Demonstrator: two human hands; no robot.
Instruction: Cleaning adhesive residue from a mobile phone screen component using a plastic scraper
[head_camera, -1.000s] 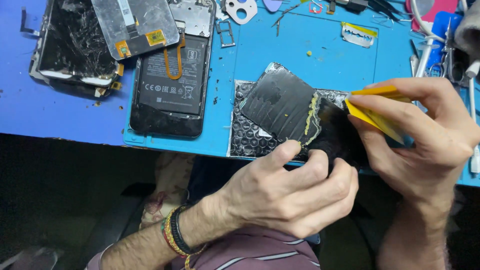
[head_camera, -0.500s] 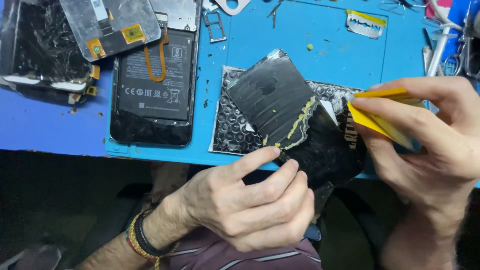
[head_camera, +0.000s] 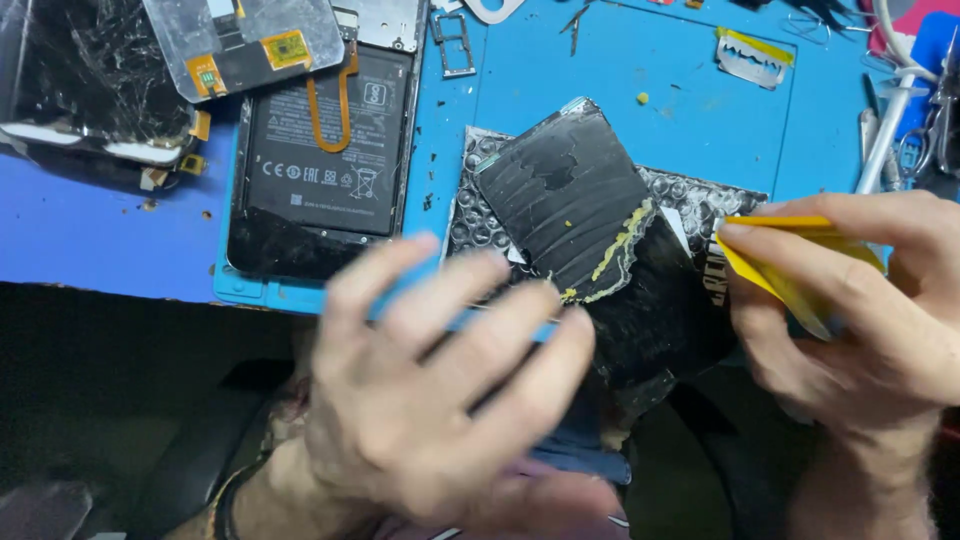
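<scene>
Black panel (head_camera: 575, 205), cracked and streaked with yellow glue, lies tilted on a bubbled sheet (head_camera: 700, 195) at the near edge of the blue bench (head_camera: 620, 60), its lower part hanging past the edge towards you. Your right hand (head_camera: 860, 310) sits at 3 o'clock from the panel, thumb and fingers pinched tight on a yellow pick (head_camera: 775, 265) whose tip is just beside the panel's right edge; whether it touches, you cannot tell. Your left hand (head_camera: 440, 390) is at 7 o'clock from the panel, blurred, fingers spread loosely and pointing up towards it, holding nothing that shows. The fingertips overlap the panel's lower left edge in view, but contact cannot be told. At 10 o'clock from the panel lies an opened phone (head_camera: 320, 150) with its battery bared and an orange flex cable looped across it. Further out at 9 o'clock sits a shattered screen (head_camera: 80, 80). A razor blade (head_camera: 755, 60) rests at 1 o'clock, well apart from the panel.
</scene>
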